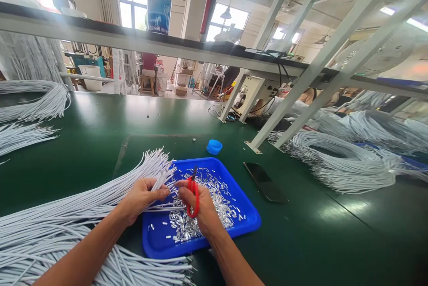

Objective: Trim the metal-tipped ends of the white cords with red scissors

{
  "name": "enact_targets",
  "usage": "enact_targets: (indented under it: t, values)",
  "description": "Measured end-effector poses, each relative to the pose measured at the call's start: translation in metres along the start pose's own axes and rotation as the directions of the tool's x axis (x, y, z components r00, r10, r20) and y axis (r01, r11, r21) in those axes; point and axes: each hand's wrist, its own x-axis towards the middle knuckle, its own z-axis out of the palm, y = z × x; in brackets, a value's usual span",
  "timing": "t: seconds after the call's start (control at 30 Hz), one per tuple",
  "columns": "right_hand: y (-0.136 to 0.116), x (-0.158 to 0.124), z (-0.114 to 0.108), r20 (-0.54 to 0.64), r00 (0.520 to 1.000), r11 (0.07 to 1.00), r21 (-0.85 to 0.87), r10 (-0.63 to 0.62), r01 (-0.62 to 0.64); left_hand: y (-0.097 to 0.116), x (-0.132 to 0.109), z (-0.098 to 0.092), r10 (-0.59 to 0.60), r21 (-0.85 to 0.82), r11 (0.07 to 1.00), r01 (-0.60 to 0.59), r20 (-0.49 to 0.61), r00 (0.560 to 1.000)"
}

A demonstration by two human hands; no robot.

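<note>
My left hand (142,197) is closed on a few white cords from a large bundle of white cords (83,214) that lies across the green table at the left. My right hand (197,208) is closed on red-handled scissors (193,196), held over a blue tray (240,208). The tray holds several small silvery cut pieces (217,201). The cord ends in my left hand reach towards the scissors above the tray.
A black phone (265,182) lies right of the tray, and a small blue cap (214,146) behind it. More white cord bundles lie at far left (36,103) and right (347,165). White frame legs (294,94) stand on the table. A shelf (133,38) runs overhead.
</note>
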Motion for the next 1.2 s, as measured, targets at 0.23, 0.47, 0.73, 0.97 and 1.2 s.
enact_targets:
  t: [0.23, 0.47, 0.73, 0.97, 1.2]
  values:
    - [0.011, -0.008, 0.012, 0.048, 0.921, 0.812, -0.454, -0.388, 0.366, -0.008, 0.003, 0.003, -0.062, 0.002, 0.998, 0.062, 0.049, 0.997]
    - [0.015, -0.006, 0.014, 0.083, 0.960, 0.911, -0.304, -0.267, 0.279, -0.003, 0.000, -0.001, 0.015, -0.140, 0.990, 0.014, 0.204, 0.979]
    - [0.000, -0.001, 0.008, -0.118, 0.982, 0.989, -0.037, -0.146, 0.143, -0.011, 0.003, -0.003, -0.071, -0.170, 0.980, 0.100, 0.169, 0.983]
    - [-0.004, 0.002, -0.009, -0.103, 0.994, 0.999, 0.018, -0.040, 0.042, -0.010, 0.002, -0.004, -0.096, -0.150, 0.981, 0.120, 0.158, 0.983]
    - [0.009, -0.010, 0.017, 0.039, 0.998, 0.991, 0.121, 0.051, -0.055, -0.007, 0.001, -0.004, -0.099, -0.136, 0.981, 0.137, 0.259, 0.961]
